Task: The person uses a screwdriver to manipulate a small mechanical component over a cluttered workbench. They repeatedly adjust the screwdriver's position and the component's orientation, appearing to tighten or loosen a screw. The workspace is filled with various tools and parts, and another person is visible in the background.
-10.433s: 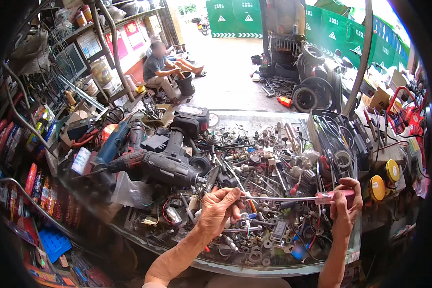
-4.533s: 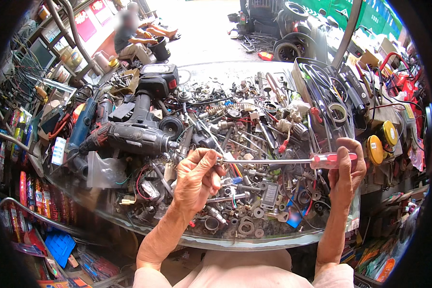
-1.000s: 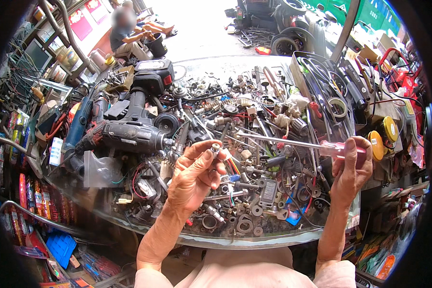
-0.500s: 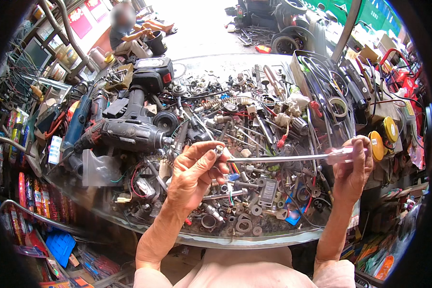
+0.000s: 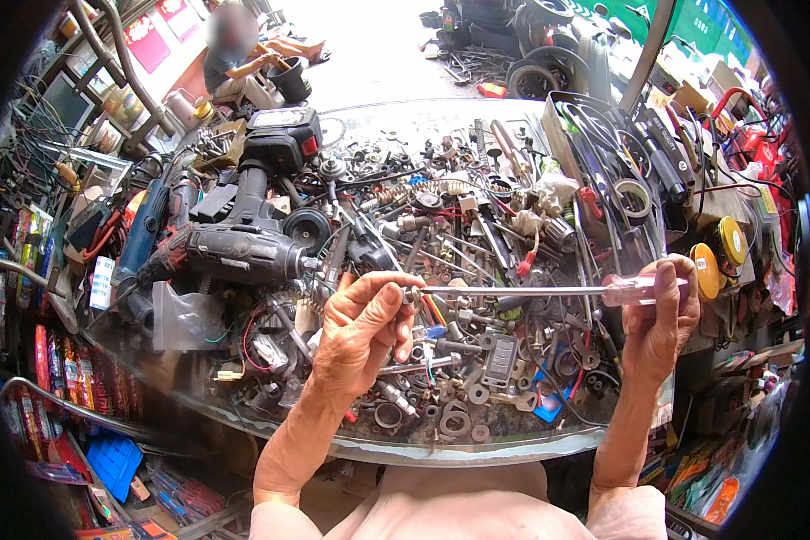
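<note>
My right hand [image 5: 659, 315] is closed round the clear pinkish handle of a screwdriver [image 5: 513, 291]. Its long metal shaft runs level to the left, above the heaped parts. Between the thumb and forefinger of my left hand [image 5: 362, 326] is a small metal fitting [image 5: 412, 294], partly covered by the fingers. The shaft's tip meets this fitting; whether it sits inside or only touches cannot be made out. Below both hands, loose bolts, washers [image 5: 455, 421] and other metal parts lie on the table.
A black cordless impact wrench [image 5: 243, 247] lies left of my left hand, with a clear plastic bag [image 5: 187, 315] nearby. A metal tray [image 5: 562, 135] of rods and cables stands at the right. Beyond the table sits another person [image 5: 234, 67] beside a black bucket [image 5: 290, 81].
The screwdriver's shaft has come up level, and its tip has moved left to the fitting in my left hand. My left fingers have turned the fitting toward the shaft.
</note>
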The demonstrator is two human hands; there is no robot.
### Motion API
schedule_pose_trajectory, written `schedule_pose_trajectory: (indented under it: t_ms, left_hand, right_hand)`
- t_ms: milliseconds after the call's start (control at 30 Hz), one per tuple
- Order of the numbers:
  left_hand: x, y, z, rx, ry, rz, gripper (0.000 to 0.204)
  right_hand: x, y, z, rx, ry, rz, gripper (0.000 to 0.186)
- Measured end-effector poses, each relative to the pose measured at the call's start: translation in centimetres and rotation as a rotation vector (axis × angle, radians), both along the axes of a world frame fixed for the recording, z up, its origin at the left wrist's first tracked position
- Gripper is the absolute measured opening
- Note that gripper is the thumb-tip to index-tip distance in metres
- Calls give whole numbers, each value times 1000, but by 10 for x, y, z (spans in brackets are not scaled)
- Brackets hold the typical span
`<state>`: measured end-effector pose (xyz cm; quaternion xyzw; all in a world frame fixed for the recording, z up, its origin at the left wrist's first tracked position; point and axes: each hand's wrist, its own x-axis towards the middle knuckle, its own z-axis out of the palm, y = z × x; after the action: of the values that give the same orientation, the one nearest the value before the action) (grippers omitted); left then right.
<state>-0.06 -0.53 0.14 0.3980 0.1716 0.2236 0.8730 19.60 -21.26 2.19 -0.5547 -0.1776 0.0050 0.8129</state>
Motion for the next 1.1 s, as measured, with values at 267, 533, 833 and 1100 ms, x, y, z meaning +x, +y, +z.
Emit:
schedule_pose_trajectory:
  t_ms: [267, 533, 833, 1100]
  left_hand:
    - [0, 0, -3, 12, 9, 6, 27]
    - [0, -4, 4, 384, 110, 160, 25]
    - [-2, -3, 4, 429, 130, 139, 23]
    - [-2, -6, 6, 416, 104, 145, 23]
  right_hand:
    - [-4, 3, 2, -46, 8, -19, 18]
    - [-5, -1, 4, -219, -49, -76, 26]
    - [-1, -2, 5, -209, -41, 96, 37]
    - [4, -8, 3, -344, 34, -2, 28]
